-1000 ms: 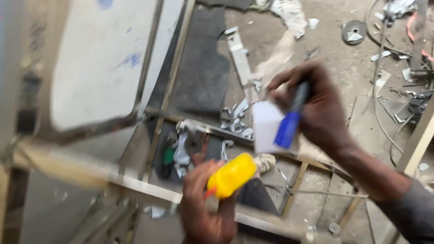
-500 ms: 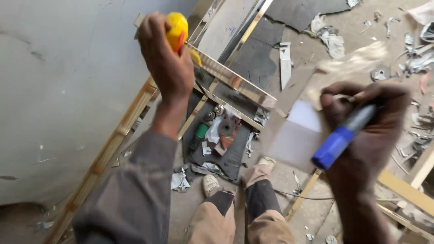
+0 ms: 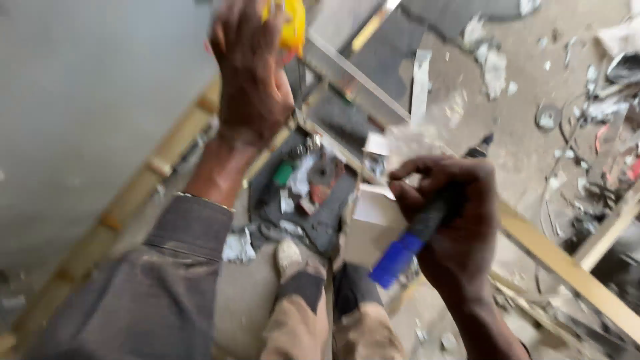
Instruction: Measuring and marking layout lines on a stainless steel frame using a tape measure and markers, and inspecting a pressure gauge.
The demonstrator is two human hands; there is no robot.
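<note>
My left hand is raised at the top of the view, closed around a yellow tape measure held against a metal frame bar. Lower right, my right hand grips a blue-capped marker together with a small white paper. The marker's dark tip points up and away from me. My legs and a shoe show below the hands.
A pale grey panel fills the left, edged by a yellowish frame rail. A dark tray of small parts lies on the floor. Scrap metal and debris litter the right. A wooden strip runs lower right.
My left hand lifted the tape measure from low in the view up against the frame bar. My right hand, with marker and paper, drew in closer to me and lower.
</note>
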